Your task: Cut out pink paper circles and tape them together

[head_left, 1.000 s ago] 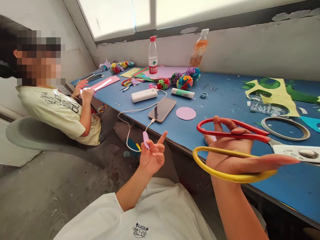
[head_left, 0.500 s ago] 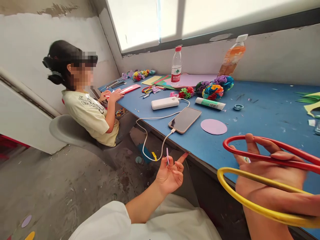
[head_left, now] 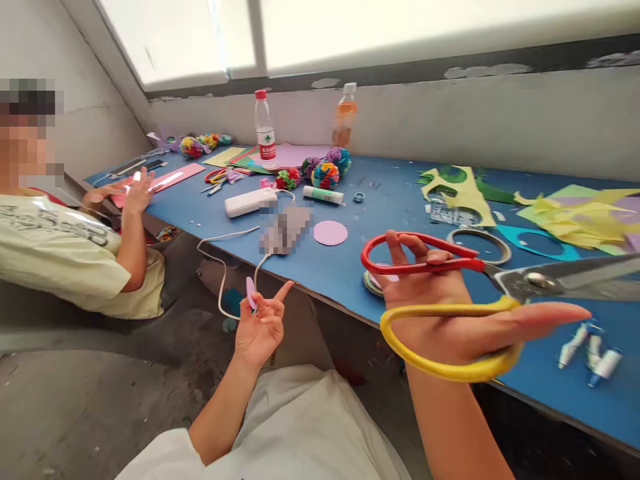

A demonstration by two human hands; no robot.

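My right hand (head_left: pixel 450 313) grips large scissors (head_left: pixel 500 287) with one red and one yellow loop handle; the fingers pass through the loops and the steel blades point right over the blue table (head_left: pixel 400 200). Off the table's front edge, my left hand (head_left: pixel 260 327) is raised and pinches a small pale purple paper piece (head_left: pixel 251 293) between thumb and fingers, index finger stretched out. A pale purple paper disc (head_left: pixel 331 233) lies on the table beyond both hands.
A person in a pale shirt (head_left: pixel 55 247) sits at the left, hands on the table. The table carries a phone (head_left: pixel 287 228) cabled to a white power bank (head_left: pixel 250 201), a glue stick (head_left: pixel 323 195), paper flower balls (head_left: pixel 325 175), two bottles, a tape ring (head_left: pixel 479 243) and cut paper sheets (head_left: pixel 575 213).
The view swung left and then back right. My left hand keeps its pinch on the purple piece, and my right hand still holds the scissors, whose blades now show.
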